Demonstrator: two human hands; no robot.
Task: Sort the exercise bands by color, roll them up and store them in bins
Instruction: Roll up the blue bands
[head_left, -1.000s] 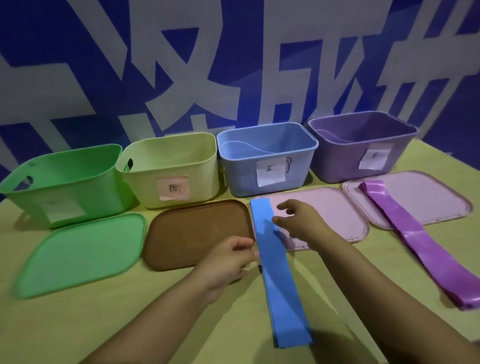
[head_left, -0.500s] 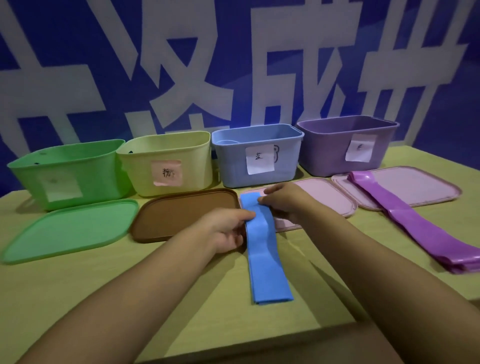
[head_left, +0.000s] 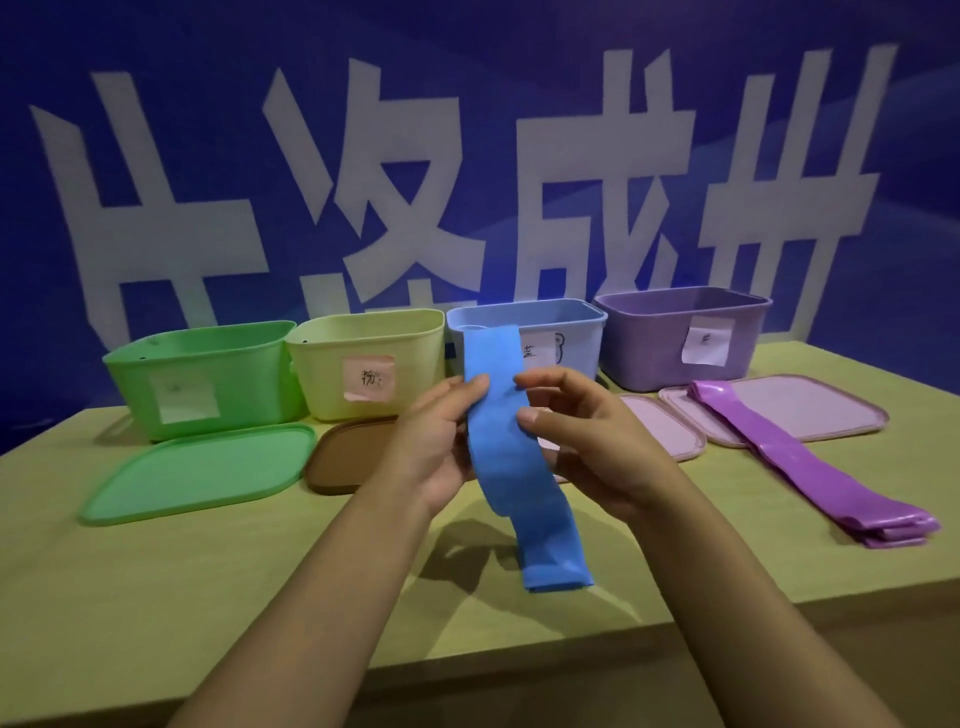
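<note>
Blue exercise band (head_left: 498, 441) is now off the bench (head_left: 156, 597). A second ago it lay flat, its far end on the pink lid; half a second ago both hands were just taking hold of that end. Now the left hand (head_left: 431, 447) pinches its left edge, fingers curled round it, and the right hand (head_left: 576, 447) pinches the right edge with thumb and fingertips. Top end stands up in front of the blue bin (head_left: 566, 332); lower end hangs down and touches the bench near its front edge.

Reading: pick-up is done, rolling not started, band is full length with no coil yet. Roll probably starts from the top end, then it goes in the blue bin, directly behind.

Purple exercise band (head_left: 810, 467) lies unrolled, far end on the right pink lid (head_left: 810, 405), well apart from the hands. Green bin (head_left: 208, 374), yellow bin (head_left: 369, 364) and purple bin (head_left: 675, 338) stand open, lids off.
</note>
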